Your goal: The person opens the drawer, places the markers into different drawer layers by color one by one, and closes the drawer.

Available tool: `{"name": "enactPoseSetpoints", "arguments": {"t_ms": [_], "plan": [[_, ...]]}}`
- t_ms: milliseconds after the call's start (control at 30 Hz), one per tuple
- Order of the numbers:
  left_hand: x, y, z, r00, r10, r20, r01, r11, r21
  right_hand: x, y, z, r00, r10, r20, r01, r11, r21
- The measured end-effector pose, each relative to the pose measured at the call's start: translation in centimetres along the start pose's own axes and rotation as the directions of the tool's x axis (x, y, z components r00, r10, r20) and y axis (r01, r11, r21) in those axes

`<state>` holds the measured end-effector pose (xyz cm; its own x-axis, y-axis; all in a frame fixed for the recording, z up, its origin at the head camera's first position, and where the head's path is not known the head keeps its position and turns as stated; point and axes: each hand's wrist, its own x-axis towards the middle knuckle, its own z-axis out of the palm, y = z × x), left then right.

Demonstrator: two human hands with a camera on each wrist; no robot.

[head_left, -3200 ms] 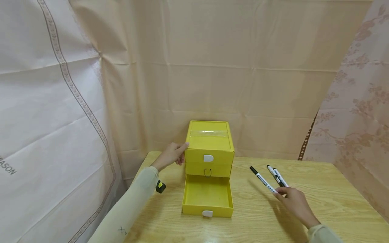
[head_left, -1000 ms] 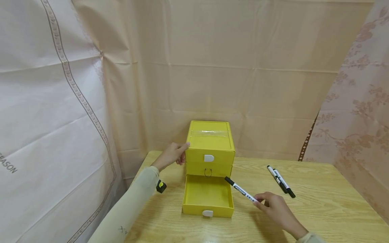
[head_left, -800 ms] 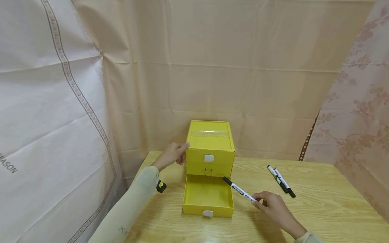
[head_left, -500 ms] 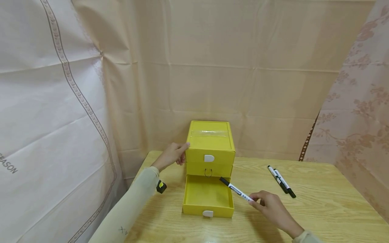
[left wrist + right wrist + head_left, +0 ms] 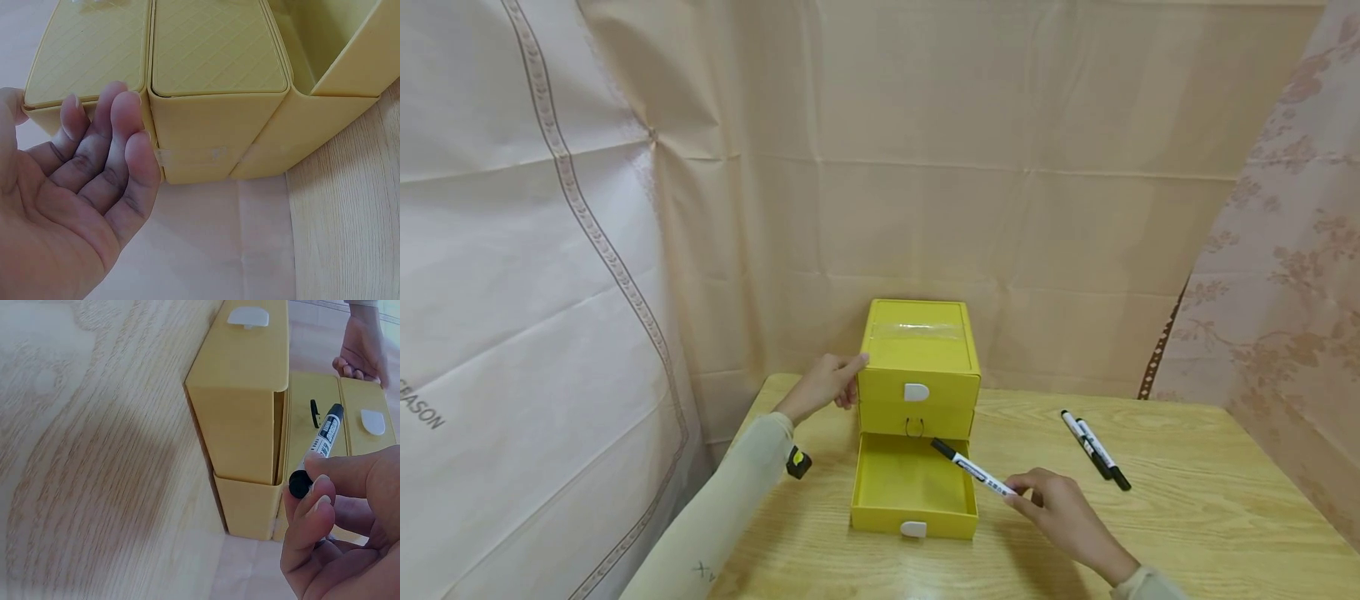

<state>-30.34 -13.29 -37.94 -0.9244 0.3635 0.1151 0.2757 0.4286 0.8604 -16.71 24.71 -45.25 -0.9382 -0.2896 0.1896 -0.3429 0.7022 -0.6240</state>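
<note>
A white marker with a black cap is pinched between the thumb and fingers of my right hand. It slants up to the left, its capped end over the pulled-out bottom drawer of a yellow drawer unit. The drawer's visible floor is bare. In the right wrist view, the marker's black end sticks out by the thumb. My left hand rests at the unit's upper left front corner, thumb on the edge. Its other fingers are loosely bent beside the unit's side panel.
Two more markers lie side by side on the wooden table to the right. White tabs and a dark loop serve as drawer pulls. A beige cloth hangs behind.
My right hand has carried the marker leftward from beside the two lying markers until its cap overlaps the drawer. My left hand and the drawer unit have stayed put.
</note>
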Motion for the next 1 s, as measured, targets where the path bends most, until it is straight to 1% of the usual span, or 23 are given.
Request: {"name": "enactPoseSetpoints", "arguments": {"t_ms": [167, 400, 733, 1000], "plan": [[-0.1, 0.0, 0.0, 1.000, -0.003, -0.004, 0.003, 1.000, 0.006, 0.3, -0.2, 0.3, 1.000, -0.020, 0.004, 0.020, 1.000, -0.008], [-0.1, 0.0, 0.1, 1.000, -0.015, 0.001, 0.015, 1.000, -0.005, 0.7, -0.5, 0.7, 1.000, -0.024, 0.017, 0.024, 1.000, -0.007], [0.0, 0.0, 0.1, 1.000, -0.006, -0.005, 0.006, 1.000, 0.009, 1.0, -1.6, 1.2, 0.998, -0.058, 0.007, 0.058, 0.998, 0.022], [0.0, 0.0, 0.0, 1.000, -0.007, -0.011, 0.008, 1.000, 0.011, 1.5, -1.8, 2.0, 0.996, -0.088, 0.013, 0.088, 0.995, 0.036]]}}
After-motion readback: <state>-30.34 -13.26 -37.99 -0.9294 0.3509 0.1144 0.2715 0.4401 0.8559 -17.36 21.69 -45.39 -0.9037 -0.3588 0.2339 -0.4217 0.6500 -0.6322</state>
